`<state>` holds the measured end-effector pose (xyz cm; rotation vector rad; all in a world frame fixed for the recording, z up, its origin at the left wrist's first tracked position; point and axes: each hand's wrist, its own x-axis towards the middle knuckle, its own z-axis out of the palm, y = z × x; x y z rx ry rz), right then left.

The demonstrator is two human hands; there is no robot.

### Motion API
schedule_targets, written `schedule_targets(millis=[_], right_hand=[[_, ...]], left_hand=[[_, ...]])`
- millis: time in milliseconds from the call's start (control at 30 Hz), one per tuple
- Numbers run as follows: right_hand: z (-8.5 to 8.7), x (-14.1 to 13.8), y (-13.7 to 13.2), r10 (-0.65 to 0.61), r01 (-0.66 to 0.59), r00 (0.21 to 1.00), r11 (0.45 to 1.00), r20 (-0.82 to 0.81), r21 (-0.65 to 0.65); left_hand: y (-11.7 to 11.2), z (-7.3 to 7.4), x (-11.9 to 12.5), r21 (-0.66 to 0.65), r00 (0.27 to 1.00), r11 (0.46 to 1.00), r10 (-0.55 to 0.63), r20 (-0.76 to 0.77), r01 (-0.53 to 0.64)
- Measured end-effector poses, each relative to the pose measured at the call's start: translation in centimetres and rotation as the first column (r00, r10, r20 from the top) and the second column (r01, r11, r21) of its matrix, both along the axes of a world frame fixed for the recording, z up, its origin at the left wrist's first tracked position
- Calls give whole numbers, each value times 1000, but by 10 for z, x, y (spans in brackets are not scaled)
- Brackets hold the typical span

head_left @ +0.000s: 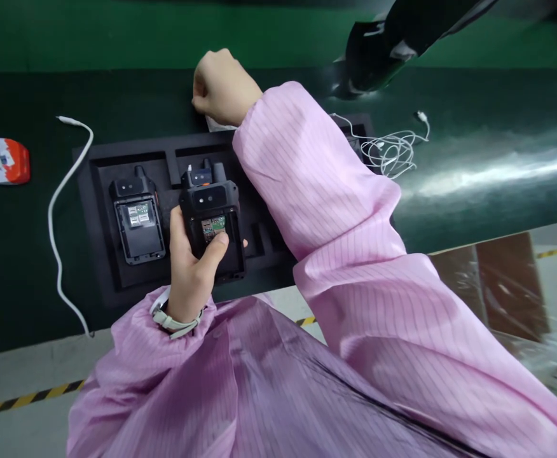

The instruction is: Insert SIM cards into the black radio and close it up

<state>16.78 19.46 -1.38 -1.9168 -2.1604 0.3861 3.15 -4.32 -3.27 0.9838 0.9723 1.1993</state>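
One handset (212, 207) sits in the left hand (191, 267), gripped at its sides, thumb pressed over the open back just by the board. It is held above the tray (170, 168), and what looks like another one pokes out behind its top. Now the right hand (226, 89): out past the far edge of the tray, fingers curled into a fist, and whether anything is inside I cannot tell. Something white (219, 125) peeks out beneath that wrist.

How far along? Casing and board are together on the held one, but the back is bare, no cover on it, so I'd call it part-finished. Same story with the left handset (138, 235), lying in its compartment, slots showing. Closing up looks to be left on both.

And what's in the way! The right sleeve (307, 178) cuts straight across the tray, hiding much of its right side. Further out, a tangled wire (388, 149) at the tray's right end, a long cable (50, 216) to the left, a red-and-white pack (4, 161) beyond it, and a black tube (378, 51) at the back of the bench (474, 159).
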Motion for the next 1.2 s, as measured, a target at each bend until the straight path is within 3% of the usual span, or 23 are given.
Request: schedule_targets(millis=[100,167,200,233,267,333,400,467,567,733,900,1100,1200], right_hand=[[20,1,-15,-72,72,997,997,-23,0],[35,9,-39,-8,14,990,999,-140,41],[42,14,-55,61,-24,936,993,-346,112],[48,20,-74,146,-38,826,978,-544,205],[53,25,-95,216,-62,741,965,-636,256],[61,32,-141,201,-18,648,968,-735,249],[64,34,-184,163,63,605,966,-780,250],[64,31,-220,96,113,694,964,-714,239],[57,25,-252,233,-97,851,950,-471,295],[37,17,-262,320,-236,926,904,-200,356],[30,12,-257,337,-279,938,873,-81,399],[42,14,-257,367,-288,898,907,-244,305],[46,20,-260,276,-174,844,952,-460,253]], left_hand=[[1,1,3,-8,997,1000,12,77,-12],[1,-1,3,21,998,1000,21,66,-22],[1,-2,3,36,999,999,32,40,-33],[1,-4,2,48,999,998,42,11,-43],[1,-5,1,59,999,997,49,-13,-48],[1,-7,-1,77,998,996,54,-34,-51],[1,-9,-1,90,998,995,55,-37,-51],[0,-10,0,103,997,993,65,-45,-60],[-2,-11,1,121,998,991,68,-16,-66],[-4,-13,0,144,995,989,21,102,-36],[-5,-19,1,195,997,980,36,65,-48],[-7,-21,1,167,997,983,65,47,-72],[-6,-18,0,138,996,988,60,73,-69]])
